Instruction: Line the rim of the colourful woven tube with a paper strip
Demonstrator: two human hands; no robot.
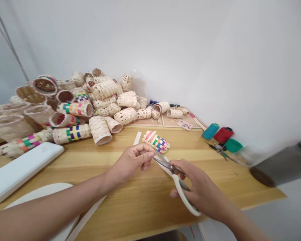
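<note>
My right hand (199, 189) is closed on a pair of scissors with white handles (184, 197), whose blades point up and left and are slightly parted. At the blade tips, my left hand (137, 159) pinches with thumb and forefinger; whatever lies between them is too small to make out. Just behind the blades a small woven piece with coloured bands (157, 142) lies on the wooden table (130, 204). A pale flat strip (137, 138) lies behind my left hand, and another pale strip shows under the scissors.
Many woven baskets (104, 89) are piled at the back left. A white device (27, 167) lies at the left. Blue (210, 131), red (223, 135) and green thread spools (233, 145), small tools (219, 148) and a dark cylindrical container (278, 167) are at the right.
</note>
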